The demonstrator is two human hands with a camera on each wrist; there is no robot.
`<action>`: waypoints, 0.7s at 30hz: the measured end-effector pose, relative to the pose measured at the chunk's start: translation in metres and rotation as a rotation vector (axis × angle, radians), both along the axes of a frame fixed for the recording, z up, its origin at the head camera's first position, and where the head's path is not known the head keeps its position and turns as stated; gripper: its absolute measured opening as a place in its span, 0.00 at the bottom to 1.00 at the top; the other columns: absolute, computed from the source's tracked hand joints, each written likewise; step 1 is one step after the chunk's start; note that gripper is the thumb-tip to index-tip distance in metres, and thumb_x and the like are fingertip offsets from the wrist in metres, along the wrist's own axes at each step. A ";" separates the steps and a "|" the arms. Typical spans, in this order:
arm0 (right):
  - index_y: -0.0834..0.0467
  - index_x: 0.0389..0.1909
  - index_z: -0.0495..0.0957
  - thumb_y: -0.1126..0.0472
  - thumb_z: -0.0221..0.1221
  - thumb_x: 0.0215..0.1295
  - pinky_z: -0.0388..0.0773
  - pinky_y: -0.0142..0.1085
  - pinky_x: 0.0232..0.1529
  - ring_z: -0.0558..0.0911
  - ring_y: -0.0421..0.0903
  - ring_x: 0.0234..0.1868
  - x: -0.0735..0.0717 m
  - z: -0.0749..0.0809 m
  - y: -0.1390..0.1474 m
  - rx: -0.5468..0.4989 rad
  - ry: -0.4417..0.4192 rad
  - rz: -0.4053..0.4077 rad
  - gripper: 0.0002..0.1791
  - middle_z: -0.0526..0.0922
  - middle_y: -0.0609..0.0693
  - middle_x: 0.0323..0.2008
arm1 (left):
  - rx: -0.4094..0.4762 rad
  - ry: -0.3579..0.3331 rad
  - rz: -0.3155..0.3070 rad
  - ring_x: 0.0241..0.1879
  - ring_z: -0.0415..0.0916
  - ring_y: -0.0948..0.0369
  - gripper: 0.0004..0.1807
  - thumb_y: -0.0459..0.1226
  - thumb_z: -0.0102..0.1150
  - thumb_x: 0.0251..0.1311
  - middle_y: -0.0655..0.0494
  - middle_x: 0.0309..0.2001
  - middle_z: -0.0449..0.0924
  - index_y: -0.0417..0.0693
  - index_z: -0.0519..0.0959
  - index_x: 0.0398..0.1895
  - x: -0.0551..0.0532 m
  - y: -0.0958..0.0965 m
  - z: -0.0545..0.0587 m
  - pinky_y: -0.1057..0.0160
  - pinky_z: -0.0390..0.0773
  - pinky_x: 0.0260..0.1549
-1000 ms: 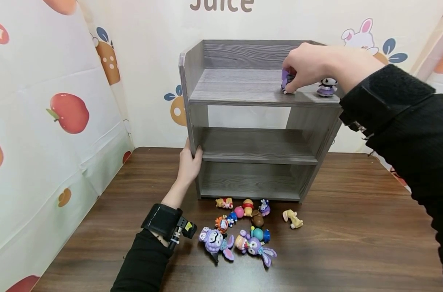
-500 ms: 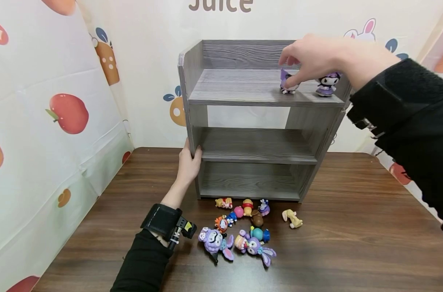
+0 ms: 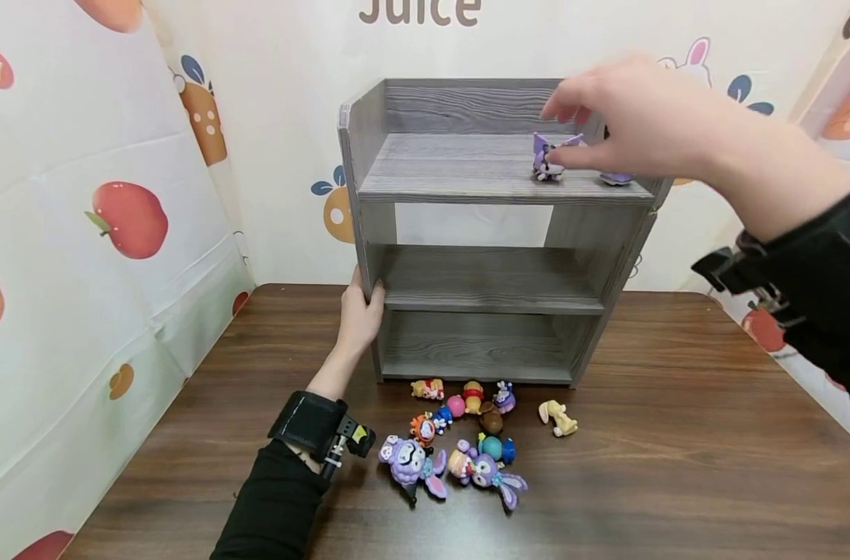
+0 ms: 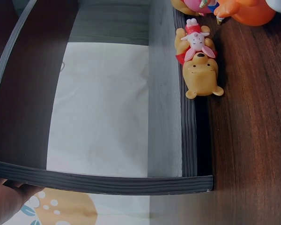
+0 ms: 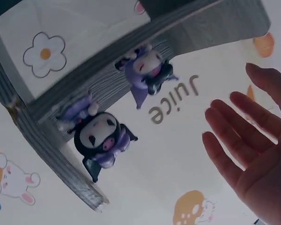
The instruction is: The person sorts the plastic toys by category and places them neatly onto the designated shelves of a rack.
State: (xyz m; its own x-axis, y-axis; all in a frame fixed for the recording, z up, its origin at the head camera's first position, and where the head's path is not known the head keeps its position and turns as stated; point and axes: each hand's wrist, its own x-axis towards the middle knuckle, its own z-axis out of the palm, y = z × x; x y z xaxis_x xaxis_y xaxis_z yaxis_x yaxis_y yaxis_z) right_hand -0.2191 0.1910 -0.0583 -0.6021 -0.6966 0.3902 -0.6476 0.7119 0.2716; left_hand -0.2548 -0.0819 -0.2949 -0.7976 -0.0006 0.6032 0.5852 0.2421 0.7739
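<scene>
My left hand [image 3: 360, 315] grips the left side panel of a grey wood-grain shelf unit [image 3: 491, 302], thumb at the front edge. On the top board stands a purple and black figurine [image 3: 544, 161], with my right hand [image 3: 641, 117] just right of it, partly overlapping it. In the right wrist view the right hand's fingers [image 5: 246, 131] are spread and hold nothing. A second purple and black figurine [image 5: 100, 136] stands near the right side panel; in the head view my right hand mostly hides it.
Several small figurines lie on the brown table [image 3: 676, 467] before the shelf, including a bear with a piglet [image 4: 201, 70], two purple plush-like ones [image 3: 407, 460] and a cream dog-like one [image 3: 557, 418]. A printed cloth [image 3: 278, 155] hangs behind.
The right hand has let go of the left figurine on the top board, opened its fingers and drawn back to the right and toward me. The left hand stays on the side panel.
</scene>
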 end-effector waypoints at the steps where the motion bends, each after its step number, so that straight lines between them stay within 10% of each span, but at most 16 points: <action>1: 0.65 0.42 0.75 0.60 0.61 0.53 0.65 0.46 0.40 0.74 0.53 0.35 0.004 -0.004 0.001 -0.017 0.022 0.029 0.17 0.78 0.59 0.37 | 0.000 -0.003 -0.001 0.57 0.59 0.41 0.23 0.23 0.37 0.60 0.28 0.56 0.61 0.25 0.56 0.59 0.000 0.000 0.000 0.47 0.61 0.52; 9: 0.62 0.35 0.77 0.66 0.64 0.45 0.72 0.36 0.28 0.76 0.42 0.28 0.035 -0.055 0.005 -0.155 0.123 0.222 0.13 0.80 0.50 0.29 | 0.004 -0.016 -0.007 0.58 0.58 0.42 0.23 0.24 0.36 0.60 0.29 0.57 0.59 0.26 0.55 0.60 -0.001 -0.002 0.001 0.48 0.60 0.53; 21: 0.56 0.32 0.77 0.64 0.61 0.48 0.73 0.29 0.25 0.75 0.34 0.27 0.063 -0.160 -0.001 -0.274 -0.042 0.275 0.08 0.78 0.42 0.30 | 0.000 -0.024 0.007 0.57 0.59 0.43 0.22 0.24 0.37 0.60 0.29 0.56 0.61 0.26 0.57 0.59 0.000 -0.001 0.002 0.48 0.61 0.52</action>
